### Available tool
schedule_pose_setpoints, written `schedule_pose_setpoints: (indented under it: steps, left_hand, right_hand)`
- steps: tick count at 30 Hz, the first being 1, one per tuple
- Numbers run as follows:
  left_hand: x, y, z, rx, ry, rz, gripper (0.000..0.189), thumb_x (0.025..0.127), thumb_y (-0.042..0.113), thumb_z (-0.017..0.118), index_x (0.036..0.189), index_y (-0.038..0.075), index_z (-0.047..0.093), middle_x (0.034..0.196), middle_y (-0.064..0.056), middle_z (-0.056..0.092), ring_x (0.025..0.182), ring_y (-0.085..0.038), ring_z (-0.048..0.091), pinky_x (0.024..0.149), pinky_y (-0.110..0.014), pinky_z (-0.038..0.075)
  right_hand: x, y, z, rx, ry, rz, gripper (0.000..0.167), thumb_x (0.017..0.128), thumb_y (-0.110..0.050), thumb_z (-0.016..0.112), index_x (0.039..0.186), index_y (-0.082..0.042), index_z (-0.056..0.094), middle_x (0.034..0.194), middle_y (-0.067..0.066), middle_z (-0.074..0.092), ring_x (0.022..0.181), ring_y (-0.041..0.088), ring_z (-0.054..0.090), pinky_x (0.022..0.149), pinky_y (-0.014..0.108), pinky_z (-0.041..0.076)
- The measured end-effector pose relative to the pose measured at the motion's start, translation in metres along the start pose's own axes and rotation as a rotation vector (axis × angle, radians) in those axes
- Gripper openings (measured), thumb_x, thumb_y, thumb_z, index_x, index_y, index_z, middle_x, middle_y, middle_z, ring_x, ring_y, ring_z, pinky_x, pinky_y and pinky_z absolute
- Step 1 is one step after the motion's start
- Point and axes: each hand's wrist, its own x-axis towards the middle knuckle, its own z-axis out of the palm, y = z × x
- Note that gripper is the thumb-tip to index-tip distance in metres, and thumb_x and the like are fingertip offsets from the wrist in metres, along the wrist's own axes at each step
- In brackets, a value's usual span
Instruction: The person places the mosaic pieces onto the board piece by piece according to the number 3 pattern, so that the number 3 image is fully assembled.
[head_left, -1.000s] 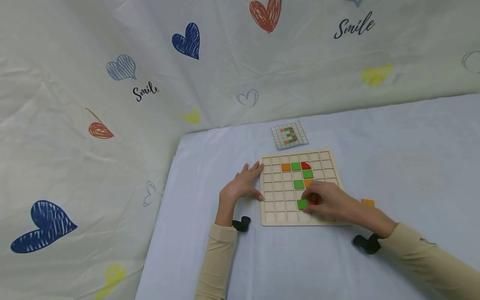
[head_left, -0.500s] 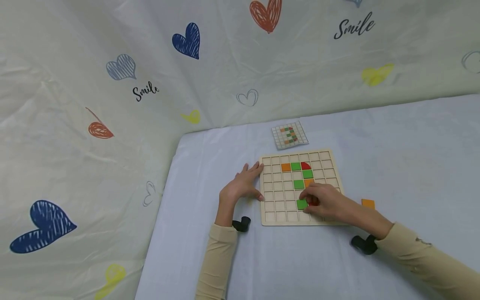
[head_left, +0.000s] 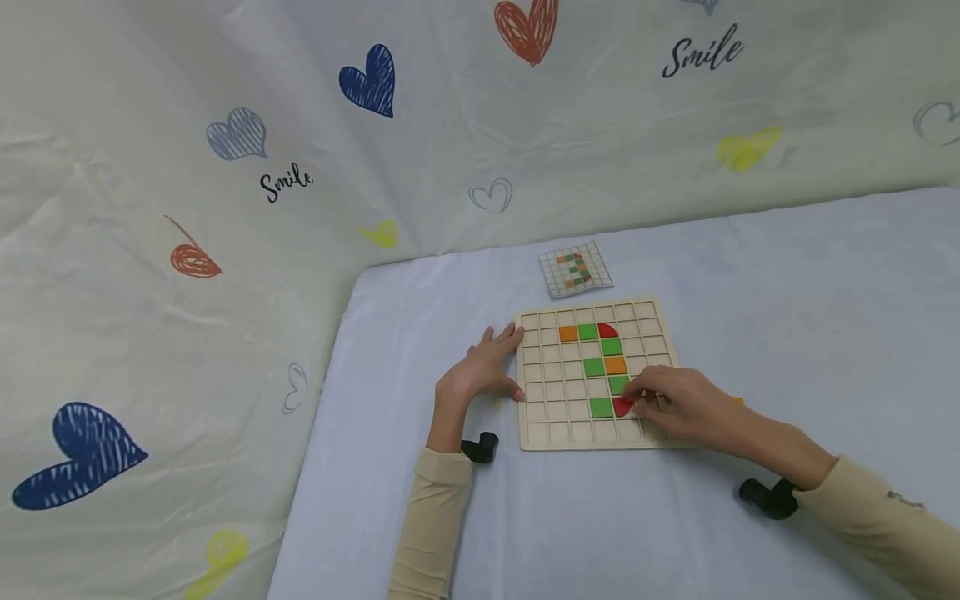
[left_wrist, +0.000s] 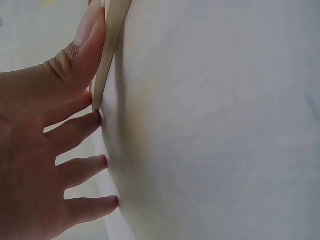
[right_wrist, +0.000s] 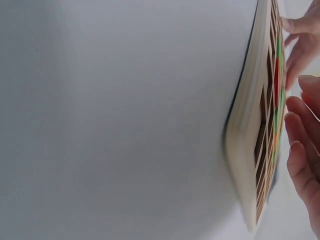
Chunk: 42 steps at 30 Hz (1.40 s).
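Note:
A wooden grid board (head_left: 551, 437) lies on the white-covered table. Orange, green and red tiles fill some of its cells, forming a shape like a 3. My left hand (head_left: 474, 373) has its fingers spread and its thumb and fingertips against the board's left edge; the left wrist view shows the thumb right at the wooden rim. Over the board's lower right, my right hand (head_left: 678, 402) has loosely bent fingers, with its fingertips beside the quarter-round red tile (head_left: 620, 406). Nothing shows between those fingers in the right wrist view. A green square tile (head_left: 601, 407) sits left of that red one.
Behind the board lies a pattern card (head_left: 576, 269) printed with a similar coloured 3. An orange tile (head_left: 738, 401) is mostly hidden behind the right wrist. Black camera mounts (head_left: 480, 447) are on both wrists. A curtain (head_left: 420, 167) with hearts hangs at the back and left.
My right hand has moved right and drawn back from the red tile, uncovering it and a green tile above it. The left hand keeps its place at the board's edge.

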Motion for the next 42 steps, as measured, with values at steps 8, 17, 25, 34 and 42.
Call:
schedule_pose_setpoints:
  steps: [8, 17, 25, 34, 42]
  left_hand:
    - [0.001, -0.001, 0.001, 0.005, -0.002, -0.001, 0.111, 0.079, 0.022, 0.091, 0.166, 0.021, 0.022, 0.174, 0.004, 0.010, 0.161, -0.029, -0.002, 0.128, -0.060, 0.009]
    - [0.001, 0.000, 0.001, 0.000, -0.001, -0.002, 0.110, 0.078, 0.020, 0.091, 0.166, 0.020, 0.023, 0.174, 0.004, 0.011, 0.161, -0.030, -0.003, 0.128, -0.060, 0.008]
    - [0.000, 0.000, 0.000, -0.001, -0.001, 0.006, 0.110, 0.079, 0.020, 0.090, 0.166, 0.019, 0.023, 0.174, 0.003, 0.011, 0.161, -0.030, -0.003, 0.129, -0.058, 0.007]
    - [0.000, 0.003, -0.001, 0.005, 0.001, 0.003, 0.110, 0.078, 0.020, 0.091, 0.166, 0.019, 0.023, 0.174, 0.002, 0.011, 0.161, -0.030, -0.003, 0.129, -0.058, 0.007]
    - [0.000, 0.002, 0.000, 0.007, -0.003, 0.001, 0.111, 0.078, 0.020, 0.090, 0.166, 0.018, 0.022, 0.174, 0.002, 0.010, 0.161, -0.031, -0.003, 0.129, -0.058, 0.007]
  right_hand:
    - [-0.021, 0.011, -0.012, -0.056, 0.047, -0.019, 0.032, 0.072, 0.008, 0.083, 0.096, -0.012, 0.076, 0.094, -0.008, 0.071, 0.078, 0.003, 0.056, 0.066, 0.016, 0.050]
    - [-0.041, 0.024, -0.019, -0.136, 0.097, 0.009, 0.039, 0.064, 0.003, 0.090, 0.096, -0.014, 0.076, 0.096, -0.007, 0.070, 0.079, 0.008, 0.058, 0.067, 0.011, 0.046]
    - [-0.055, 0.029, -0.028, -0.169, 0.137, 0.036, 0.044, 0.060, 0.004, 0.093, 0.097, -0.013, 0.076, 0.095, -0.006, 0.069, 0.077, 0.004, 0.056, 0.067, 0.008, 0.046]
    - [-0.074, 0.037, -0.042, -0.220, 0.163, 0.066, 0.049, 0.054, 0.007, 0.092, 0.096, -0.012, 0.076, 0.090, -0.005, 0.070, 0.077, 0.004, 0.058, 0.062, 0.009, 0.043]
    - [-0.082, 0.043, -0.043, -0.262, 0.170, 0.123, 0.048, 0.056, 0.004, 0.093, 0.099, -0.011, 0.076, 0.094, -0.002, 0.070, 0.076, 0.006, 0.059, 0.062, 0.010, 0.043]
